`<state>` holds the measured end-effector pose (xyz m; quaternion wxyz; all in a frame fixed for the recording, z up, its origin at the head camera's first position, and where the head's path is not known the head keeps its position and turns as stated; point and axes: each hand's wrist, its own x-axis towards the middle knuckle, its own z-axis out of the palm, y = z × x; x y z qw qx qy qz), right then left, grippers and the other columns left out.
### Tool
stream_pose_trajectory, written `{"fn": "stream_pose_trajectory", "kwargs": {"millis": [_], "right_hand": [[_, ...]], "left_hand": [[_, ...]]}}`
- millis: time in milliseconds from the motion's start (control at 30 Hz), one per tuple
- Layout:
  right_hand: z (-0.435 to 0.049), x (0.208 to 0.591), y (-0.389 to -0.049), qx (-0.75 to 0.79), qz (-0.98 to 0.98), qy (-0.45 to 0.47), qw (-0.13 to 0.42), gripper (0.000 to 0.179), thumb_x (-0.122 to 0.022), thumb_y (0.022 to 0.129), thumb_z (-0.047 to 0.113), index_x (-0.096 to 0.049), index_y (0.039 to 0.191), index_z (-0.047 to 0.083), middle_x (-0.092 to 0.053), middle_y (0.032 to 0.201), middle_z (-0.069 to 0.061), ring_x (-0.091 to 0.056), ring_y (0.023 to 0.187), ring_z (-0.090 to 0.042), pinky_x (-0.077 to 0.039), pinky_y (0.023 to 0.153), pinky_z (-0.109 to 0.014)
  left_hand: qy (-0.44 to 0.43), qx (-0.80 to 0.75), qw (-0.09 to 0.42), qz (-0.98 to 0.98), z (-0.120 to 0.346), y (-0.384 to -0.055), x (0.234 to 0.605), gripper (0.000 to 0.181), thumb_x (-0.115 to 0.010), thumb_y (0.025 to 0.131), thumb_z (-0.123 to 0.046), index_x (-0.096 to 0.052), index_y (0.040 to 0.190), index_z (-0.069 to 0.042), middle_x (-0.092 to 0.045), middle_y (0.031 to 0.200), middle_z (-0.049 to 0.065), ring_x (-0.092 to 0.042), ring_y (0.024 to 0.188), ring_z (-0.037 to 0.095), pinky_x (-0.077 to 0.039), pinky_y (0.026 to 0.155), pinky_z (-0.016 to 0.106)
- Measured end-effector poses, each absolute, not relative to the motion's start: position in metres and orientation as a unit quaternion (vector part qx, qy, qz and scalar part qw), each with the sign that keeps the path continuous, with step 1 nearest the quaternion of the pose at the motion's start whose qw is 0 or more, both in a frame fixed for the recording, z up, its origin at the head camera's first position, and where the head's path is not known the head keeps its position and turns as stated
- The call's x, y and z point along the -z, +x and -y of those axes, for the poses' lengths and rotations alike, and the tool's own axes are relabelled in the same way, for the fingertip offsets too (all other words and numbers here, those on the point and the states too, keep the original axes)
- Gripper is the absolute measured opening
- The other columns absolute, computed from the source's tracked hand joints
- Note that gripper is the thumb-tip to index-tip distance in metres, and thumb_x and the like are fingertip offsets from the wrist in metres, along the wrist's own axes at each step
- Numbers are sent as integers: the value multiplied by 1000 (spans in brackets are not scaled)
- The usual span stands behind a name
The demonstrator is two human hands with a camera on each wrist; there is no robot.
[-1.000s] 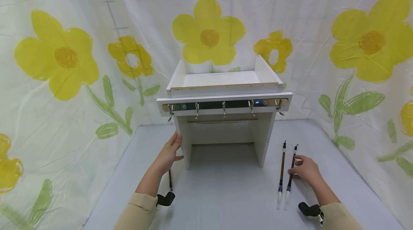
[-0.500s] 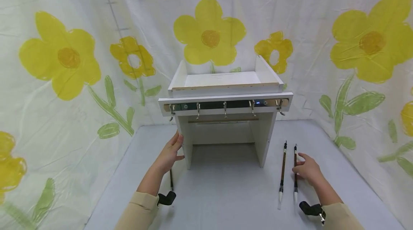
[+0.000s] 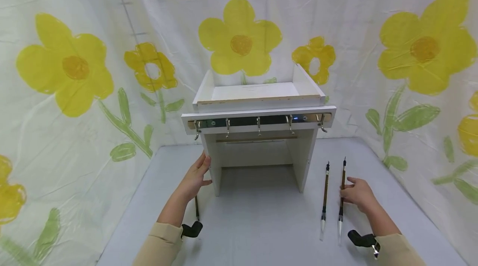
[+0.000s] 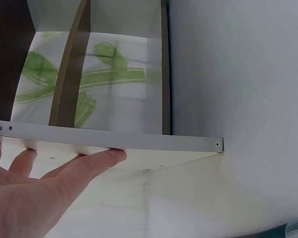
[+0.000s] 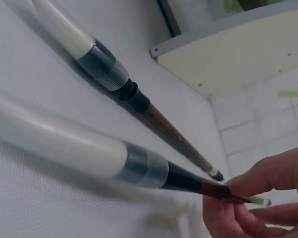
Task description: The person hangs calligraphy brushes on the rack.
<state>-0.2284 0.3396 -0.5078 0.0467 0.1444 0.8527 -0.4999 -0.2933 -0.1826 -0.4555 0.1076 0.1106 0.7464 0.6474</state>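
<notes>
My right hand (image 3: 357, 194) pinches a calligraphy brush (image 3: 340, 213) by its brown shaft between thumb and fingers. In the right wrist view this brush's white tip in a clear cap (image 5: 64, 141) points toward the camera, with a shadow beneath it. Another calligraphy brush (image 3: 325, 197) lies to its left on the table, alongside it. My left hand (image 3: 195, 178) rests with extended fingertips against the outer left side of a white shelf unit (image 3: 304, 162). In the left wrist view those fingers (image 4: 92, 166) touch the side panel just below its edge.
A rail with several metal hooks (image 3: 274, 120) runs across the shelf's front. One more brush (image 3: 197, 208) lies at the left, partly behind the left wrist. A flower-painted cloth (image 3: 242, 8) hangs behind the pale table (image 3: 257, 224).
My right hand has moved slightly, carrying the pinched brush a little farther from its neighbour and away from me. My left hand stays at the shelf's side.
</notes>
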Motion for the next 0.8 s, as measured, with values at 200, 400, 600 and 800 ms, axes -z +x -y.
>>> {"fn": "stream_pose_trajectory", "kwargs": {"millis": [200, 400, 600, 800], "right_hand": [[-339, 505, -228, 519, -844, 133, 35, 64, -60, 90, -8, -30, 145, -22, -54, 120, -36, -65, 85, -19, -63, 73, -36], [-336, 500, -226, 566, -815, 124, 30, 70, -57, 93, -12, -17, 151, -17, -53, 129, -40, -72, 96, -28, -63, 78, -39], [-333, 496, -226, 577, -810, 102, 26, 74, -59, 96, -8, -13, 153, -13, -58, 129, -38, -74, 102, -32, -62, 82, -41], [-331, 494, -224, 566, -819, 93, 17, 75, -60, 96, -7, -13, 154, -11, -58, 130, -38, -73, 103, -32, -63, 81, -40]], "left_hand": [[112, -649, 107, -745, 184, -293, 455, 76, -39, 103, -59, -4, 164, -29, -4, 171, 5, -11, 154, 44, -41, 106, 68], [109, -645, 106, -749, 183, -292, 454, 78, -40, 103, -60, -5, 164, -27, -6, 171, 7, -14, 154, 43, -43, 105, 66], [104, -649, 100, -747, 184, -293, 454, 77, -41, 103, -59, -6, 164, -29, -6, 171, 7, -14, 154, 44, -42, 105, 67], [107, -649, 106, -746, 184, -292, 454, 76, -41, 103, -58, -6, 164, -29, -7, 171, 7, -14, 154, 44, -42, 105, 67]]}}
